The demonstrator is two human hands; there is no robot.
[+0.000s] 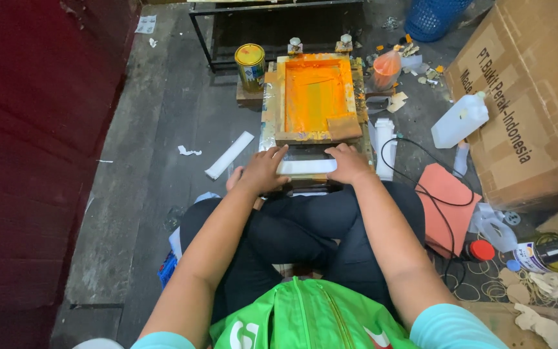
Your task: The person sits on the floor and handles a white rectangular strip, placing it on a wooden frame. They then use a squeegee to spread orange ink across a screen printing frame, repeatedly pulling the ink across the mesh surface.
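A dark red wall (33, 161) fills the left side, and a grey, worn plank floor (156, 129) runs beside it. At the right a big brown cardboard box (524, 110) lies tilted, with a white plastic jug (460, 121) leaning against its near face. The person sits cross-legged on the floor in dark trousers (305, 239) with a bright green garment (305, 317) in the lap.

Ahead of the knees stands a wooden printing frame coated in orange ink (314, 97), its mesh facing up, with a flat wooden block (343, 128) resting on its near right corner. Just in front of the frame lies a white rectangular strip of material (307, 167) on a low, dark surface (311, 184).

The left hand (263, 171) lies flat on the strip's left end, fingers (278, 155) spread and open, pressing rather than gripping. The right hand (350, 163) covers the right end the same way, fingers open and flat, closed around nothing.

A salmon-coloured flat pad (447, 200) lies to the right of the knees with a black cable (434, 187) looping over it. A yellow-lidded tin can (250, 66) stands just left of the frame, and an orange-stained plastic cup (386, 70) stands to its right. A long white paper strip (228, 155) lies on the floor left of the hands. A small red round cap (482, 250) sits near the pad's corner.
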